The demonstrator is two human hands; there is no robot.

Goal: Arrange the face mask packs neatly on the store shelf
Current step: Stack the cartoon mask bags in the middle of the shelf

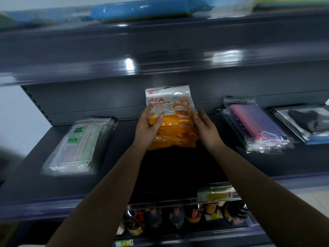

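A stack of orange face mask packs (175, 129) lies in the middle of the dark grey shelf (178, 168); its top pack stands tilted up, with a white header and a cartoon print. My left hand (148, 126) grips the top pack's left edge, thumb across its front. My right hand (207, 128) lies against the stack's right side with its fingers nearly straight. A stack of green and white "FACE MASK" packs (78, 147) rests at the left. Pink and purple packs (254, 125) lie at the right, and black mask packs (306, 122) at the far right.
The shelf above (160, 56) overhangs close over the packs and carries blue wrapped goods (149, 8). Below the shelf's front edge stand several dark sauce bottles (178, 218) behind price labels. A pale wall shows at the left.
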